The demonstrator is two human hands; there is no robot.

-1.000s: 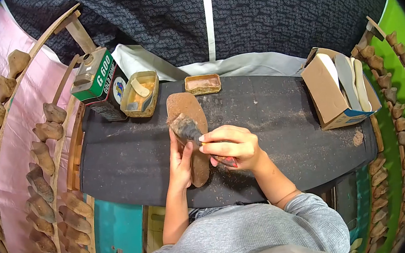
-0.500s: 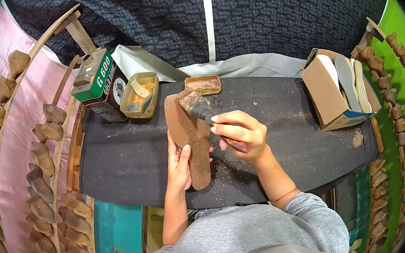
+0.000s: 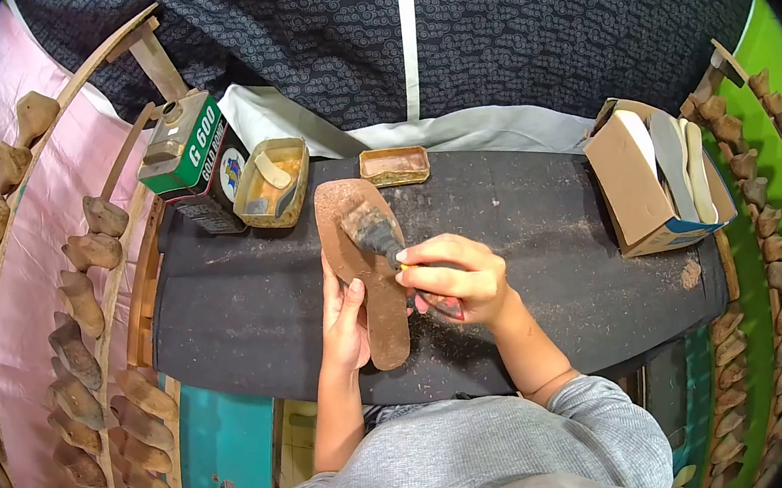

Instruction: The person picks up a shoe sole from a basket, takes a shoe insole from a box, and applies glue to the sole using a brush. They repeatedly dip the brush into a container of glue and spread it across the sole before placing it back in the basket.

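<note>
A brown shoe sole [image 3: 387,326] is held lengthwise above the dark table, its broad end pointing away from me. My left hand [image 3: 345,321] grips its left edge, thumb on top and the other fingers underneath. My right hand [image 3: 462,277] is closed round the handle of a brush [image 3: 376,233] with dark wrapping near its bristles. The pale bristles rest on the wide forepart of the sole. Part of the handle is hidden by my fingers.
A glue can [image 3: 194,165], a yellowish tub [image 3: 271,185] with small tools and a shallow tray [image 3: 394,166] stand at the back. A cardboard box [image 3: 658,175] of soles is at right. Racks of wooden shoe lasts [image 3: 77,362] flank the table [image 3: 552,303], which is strewn with shavings.
The brush has slid down the sole from its far end toward me, with my right hand moving the same way. My left hand has hardly moved.
</note>
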